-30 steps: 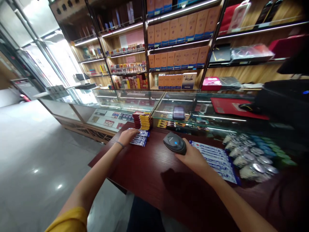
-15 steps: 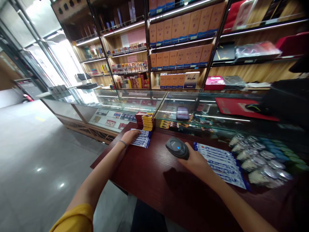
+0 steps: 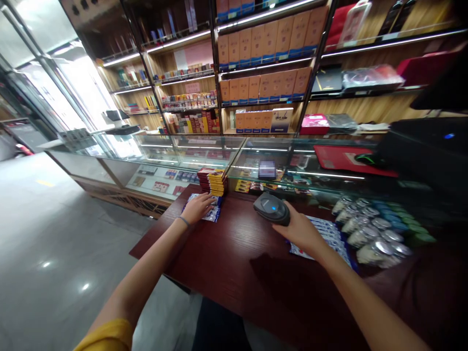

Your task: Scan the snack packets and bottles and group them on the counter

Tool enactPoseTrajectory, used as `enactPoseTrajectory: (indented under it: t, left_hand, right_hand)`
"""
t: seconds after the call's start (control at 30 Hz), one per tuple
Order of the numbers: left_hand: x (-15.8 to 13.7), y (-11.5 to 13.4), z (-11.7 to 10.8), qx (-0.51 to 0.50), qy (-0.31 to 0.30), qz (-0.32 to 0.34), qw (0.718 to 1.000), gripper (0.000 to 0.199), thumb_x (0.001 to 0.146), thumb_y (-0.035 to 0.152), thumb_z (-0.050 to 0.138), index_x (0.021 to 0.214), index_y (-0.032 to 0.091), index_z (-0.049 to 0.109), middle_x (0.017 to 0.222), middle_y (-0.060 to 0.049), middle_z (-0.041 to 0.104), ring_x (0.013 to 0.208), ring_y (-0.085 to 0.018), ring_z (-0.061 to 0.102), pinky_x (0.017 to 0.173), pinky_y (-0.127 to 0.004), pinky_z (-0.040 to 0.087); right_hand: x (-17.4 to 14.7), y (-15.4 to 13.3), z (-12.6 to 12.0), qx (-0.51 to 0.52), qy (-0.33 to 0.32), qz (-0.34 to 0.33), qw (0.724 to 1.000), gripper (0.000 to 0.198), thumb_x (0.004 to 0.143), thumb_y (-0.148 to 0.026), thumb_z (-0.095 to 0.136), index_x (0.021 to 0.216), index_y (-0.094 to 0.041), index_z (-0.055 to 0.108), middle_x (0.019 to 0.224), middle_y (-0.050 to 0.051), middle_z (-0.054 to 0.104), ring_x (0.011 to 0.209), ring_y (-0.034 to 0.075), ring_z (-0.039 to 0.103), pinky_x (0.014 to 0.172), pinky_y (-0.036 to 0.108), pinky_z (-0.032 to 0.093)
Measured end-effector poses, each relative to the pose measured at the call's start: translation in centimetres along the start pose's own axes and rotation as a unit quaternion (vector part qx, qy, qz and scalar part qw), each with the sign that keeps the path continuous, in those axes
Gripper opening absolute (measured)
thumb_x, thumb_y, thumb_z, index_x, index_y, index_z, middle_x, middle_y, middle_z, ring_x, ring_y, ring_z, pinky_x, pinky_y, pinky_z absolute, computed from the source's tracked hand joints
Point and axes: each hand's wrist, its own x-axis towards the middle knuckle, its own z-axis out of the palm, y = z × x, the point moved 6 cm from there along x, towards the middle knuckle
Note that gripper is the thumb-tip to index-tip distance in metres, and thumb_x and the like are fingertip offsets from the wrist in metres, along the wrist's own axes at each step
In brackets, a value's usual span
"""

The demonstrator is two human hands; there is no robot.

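Note:
My left hand (image 3: 198, 207) lies with its fingers stretched out over a small group of blue-and-white packets (image 3: 214, 213) at the left of the dark red-brown table. Those packets are partly hidden under the hand. In my right hand (image 3: 297, 230) is a black barcode scanner (image 3: 271, 208) with a lit blue light, held above the table and turned to the left. A longer row of blue-and-white packets (image 3: 331, 237) lies beyond the right wrist, partly covered by it. Just past my left fingertips stand stacks of yellow and dark red packets (image 3: 212, 182).
Several silver-lidded jars (image 3: 376, 239) and green-lidded containers (image 3: 417, 226) stand on the right. Behind the table runs a glass display counter (image 3: 175, 151) with a red mat (image 3: 351, 159) and a mouse (image 3: 369, 159) on it. Shelves of orange boxes (image 3: 258, 90) rise at the back.
My left hand has shifted across the near packets and covers more of them. The scanner in my right hand has risen slightly. The whole view has turned a little to the right.

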Motion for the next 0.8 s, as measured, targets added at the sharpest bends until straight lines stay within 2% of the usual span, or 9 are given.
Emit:
enactPoseTrajectory:
  t: [0.13,0.2,0.27,0.33,0.47,0.6,0.8]
  left_hand:
    - [1.7,3.5,0.6,-0.029,0.029,0.030,0.999,0.035,0.097,0.035,0.053,0.127,0.023,0.066,0.134,-0.011,0.063,0.130,-0.027,0.055,0.112,-0.047,0.044]
    - [2.7,5.6,1.2,-0.053,0.039,0.040,0.997,0.036,0.098,0.036,0.051,0.128,0.023,0.065,0.136,-0.010,0.062,0.129,-0.026,0.055,0.111,-0.047,0.044]
    - [4.0,8.0,1.9,-0.083,0.048,0.050,0.994,0.036,0.098,0.036,0.050,0.129,0.022,0.064,0.136,-0.010,0.062,0.129,-0.026,0.055,0.112,-0.046,0.044]
    - [5.3,10.5,2.7,-0.116,0.056,0.060,0.990,0.036,0.098,0.035,0.050,0.130,0.022,0.064,0.135,-0.010,0.062,0.129,-0.025,0.054,0.113,-0.045,0.043]
    - [7.8,15.9,4.8,-0.176,0.062,0.078,0.979,0.036,0.098,0.033,0.051,0.130,0.021,0.064,0.132,-0.011,0.063,0.126,-0.024,0.056,0.111,-0.043,0.044]
    - [9.6,21.2,6.9,-0.224,0.053,0.104,0.968,0.034,0.096,0.031,0.055,0.128,0.022,0.065,0.128,-0.011,0.064,0.120,-0.025,0.059,0.106,-0.042,0.048]
    - [10.8,27.4,9.1,-0.227,0.029,0.149,0.962,0.033,0.094,0.033,0.060,0.124,0.021,0.066,0.123,-0.012,0.065,0.115,-0.025,0.060,0.101,-0.042,0.050]
  right_hand:
    - [0.2,0.9,-3.3,-0.034,-0.001,0.005,0.999,0.050,0.072,-0.031,0.068,0.121,-0.023,0.061,0.095,0.007,0.076,0.093,0.031,0.071,0.071,0.033,0.049]
    - [-0.1,1.1,-5.1,-0.036,-0.011,0.018,0.999,0.052,0.074,-0.029,0.067,0.125,-0.022,0.061,0.084,0.005,0.075,0.077,0.027,0.071,0.064,0.030,0.048]
    - [-0.6,1.3,-6.9,-0.019,-0.023,0.027,0.999,0.052,0.075,-0.028,0.065,0.127,-0.022,0.061,0.077,0.002,0.074,0.055,0.019,0.064,0.055,0.028,0.045]
    - [-1.2,1.8,-8.2,-0.007,-0.052,0.058,0.997,0.050,0.077,-0.028,0.064,0.127,-0.021,0.060,0.069,0.000,0.071,0.043,0.015,0.055,0.048,0.027,0.040]
    - [-2.1,3.4,-10.4,-0.008,-0.070,0.092,0.993,0.048,0.077,-0.029,0.065,0.124,-0.021,0.061,0.062,-0.002,0.067,0.043,0.017,0.055,0.047,0.028,0.041]
    - [-3.0,4.8,-12.3,0.007,-0.083,0.110,0.991,0.033,0.079,-0.032,0.065,0.109,-0.021,0.061,0.054,-0.003,0.059,0.041,0.016,0.053,0.042,0.027,0.038]
    - [-4.9,6.3,-15.5,0.061,-0.073,0.110,0.989,0.028,0.080,-0.037,0.066,0.102,-0.022,0.059,0.051,-0.005,0.054,0.039,0.014,0.048,0.040,0.026,0.036]
